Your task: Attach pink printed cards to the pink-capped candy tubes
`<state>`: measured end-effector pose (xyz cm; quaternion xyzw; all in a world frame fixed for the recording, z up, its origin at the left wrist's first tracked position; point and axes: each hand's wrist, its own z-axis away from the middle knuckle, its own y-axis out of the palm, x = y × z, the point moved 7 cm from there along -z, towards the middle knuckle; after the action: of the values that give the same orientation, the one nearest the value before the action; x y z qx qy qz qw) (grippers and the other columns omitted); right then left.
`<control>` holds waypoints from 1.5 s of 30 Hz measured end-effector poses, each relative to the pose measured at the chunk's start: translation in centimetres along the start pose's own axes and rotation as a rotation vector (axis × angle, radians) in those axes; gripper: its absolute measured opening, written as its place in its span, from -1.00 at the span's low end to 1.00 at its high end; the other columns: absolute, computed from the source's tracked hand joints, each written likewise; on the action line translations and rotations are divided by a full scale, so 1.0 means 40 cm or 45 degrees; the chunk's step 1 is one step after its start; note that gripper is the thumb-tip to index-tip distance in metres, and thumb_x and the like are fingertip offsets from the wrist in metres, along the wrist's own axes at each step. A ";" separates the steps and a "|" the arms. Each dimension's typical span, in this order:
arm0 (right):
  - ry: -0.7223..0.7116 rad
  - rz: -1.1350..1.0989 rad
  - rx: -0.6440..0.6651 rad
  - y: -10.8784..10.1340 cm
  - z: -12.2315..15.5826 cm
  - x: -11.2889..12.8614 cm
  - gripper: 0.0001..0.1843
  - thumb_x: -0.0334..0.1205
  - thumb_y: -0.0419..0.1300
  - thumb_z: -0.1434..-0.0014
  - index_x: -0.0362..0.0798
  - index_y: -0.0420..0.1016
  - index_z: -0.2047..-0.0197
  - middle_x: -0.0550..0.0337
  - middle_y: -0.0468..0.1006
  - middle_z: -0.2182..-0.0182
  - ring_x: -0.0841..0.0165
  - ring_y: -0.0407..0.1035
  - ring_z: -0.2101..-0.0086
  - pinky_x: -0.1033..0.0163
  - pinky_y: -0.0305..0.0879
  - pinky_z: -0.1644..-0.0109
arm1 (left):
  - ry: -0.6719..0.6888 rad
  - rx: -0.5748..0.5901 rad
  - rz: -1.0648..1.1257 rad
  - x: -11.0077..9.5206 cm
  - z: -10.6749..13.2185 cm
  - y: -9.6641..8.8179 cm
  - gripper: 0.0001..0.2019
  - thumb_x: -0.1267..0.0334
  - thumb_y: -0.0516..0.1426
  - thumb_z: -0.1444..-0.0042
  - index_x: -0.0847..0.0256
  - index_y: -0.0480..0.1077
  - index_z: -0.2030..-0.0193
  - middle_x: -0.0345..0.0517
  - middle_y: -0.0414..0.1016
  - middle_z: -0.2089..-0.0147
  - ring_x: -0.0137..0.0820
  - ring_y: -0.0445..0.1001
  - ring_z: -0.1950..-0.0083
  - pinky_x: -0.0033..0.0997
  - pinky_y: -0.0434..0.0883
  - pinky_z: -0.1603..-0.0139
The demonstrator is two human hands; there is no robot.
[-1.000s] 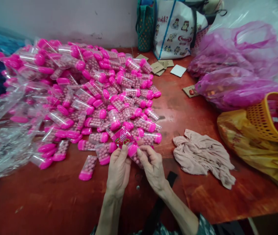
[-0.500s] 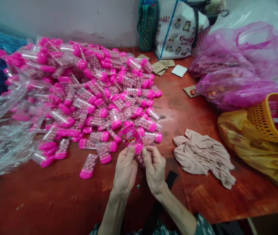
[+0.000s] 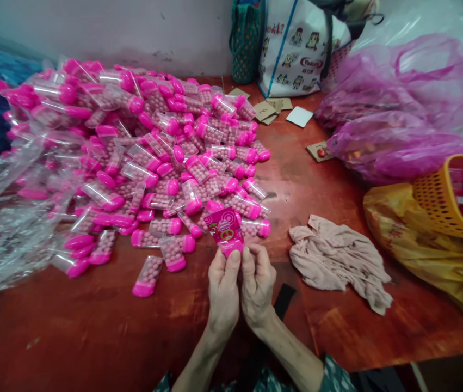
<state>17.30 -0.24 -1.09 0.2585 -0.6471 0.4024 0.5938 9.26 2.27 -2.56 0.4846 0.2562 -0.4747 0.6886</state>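
Observation:
My left hand (image 3: pixel 223 286) pinches the lower edge of a pink printed label (image 3: pixel 226 228), thumb on top. Close beside it, my right hand (image 3: pixel 258 283) is closed, its thumb and fingertips at the label's lower right corner. Whatever lies under the label, between my fingers, is hidden. Just beyond my hands spreads a large heap of clear containers (image 3: pixel 196 170) filled with small pink balls and fitted with bright pink caps. One loose container (image 3: pixel 148 276) lies on the red table to the left of my hands.
A crumpled pale cloth (image 3: pixel 337 264) lies right of my hands. Farther right are a yellow basket (image 3: pixel 433 196), a yellow bag (image 3: pixel 398 218) and pink plastic bags (image 3: pixel 411 120). Cardboard pieces (image 3: pixel 264 111) and a white printed bag (image 3: pixel 296 51) sit behind. Clear plastic (image 3: pixel 19 250) covers the left side.
My left hand has moved right, closer to my right hand. The label has shifted right and turned more squarely toward me; the pink balls seen between my hands are now covered.

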 end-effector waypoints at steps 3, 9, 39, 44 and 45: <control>0.005 0.037 0.036 0.004 0.001 0.009 -0.81 -0.16 -0.08 -0.26 -0.04 0.27 0.27 0.24 0.45 0.55 0.41 0.33 0.58 0.36 0.21 0.52 | 0.019 0.006 -0.072 -0.003 -0.003 -0.007 -0.86 0.21 0.11 -0.08 0.22 0.39 0.27 -0.12 0.50 0.27 -0.40 0.46 0.27 -0.43 0.34 0.18; -0.287 0.244 -0.098 -0.052 -0.035 0.083 -0.73 -0.09 0.06 -0.16 -0.07 0.38 0.16 0.01 0.40 0.19 0.21 0.30 0.15 0.08 0.22 0.06 | 0.167 0.111 -0.384 -0.076 -0.027 -0.018 -0.88 0.24 0.13 -0.06 0.23 0.40 0.30 -0.18 0.45 0.38 -0.47 0.39 0.39 -0.52 0.33 0.31; 0.345 -0.744 0.357 0.002 -0.067 -0.007 -0.93 -0.29 0.28 0.06 -0.07 0.50 0.42 0.25 0.49 0.55 0.42 0.37 0.52 0.32 0.35 0.41 | 0.071 0.261 -0.639 -0.071 -0.010 0.006 -0.94 0.40 0.20 0.13 0.24 0.50 0.44 -0.30 0.26 0.61 -0.58 0.13 0.59 -0.61 0.15 0.59; 0.444 -0.739 0.420 0.014 -0.058 -0.010 -0.90 -0.29 0.31 0.09 -0.09 0.54 0.42 0.20 0.53 0.55 0.38 0.41 0.52 0.28 0.39 0.38 | 0.097 0.105 -0.570 -0.069 -0.014 -0.006 -0.93 0.44 0.18 0.16 0.26 0.47 0.46 -0.31 0.26 0.61 -0.58 0.13 0.59 -0.62 0.15 0.58; 0.504 -0.789 0.417 0.017 -0.054 -0.015 -0.89 -0.27 0.32 0.10 -0.10 0.54 0.43 0.19 0.54 0.55 0.37 0.42 0.52 0.27 0.40 0.38 | 0.089 0.099 -0.564 -0.068 -0.014 -0.006 -0.93 0.43 0.19 0.16 0.26 0.47 0.45 -0.30 0.28 0.60 -0.58 0.15 0.58 -0.62 0.17 0.57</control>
<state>18.07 1.84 -1.90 0.4500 -0.3392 0.3441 0.7510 7.96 3.88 -0.70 0.4588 0.3616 -0.6067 0.5390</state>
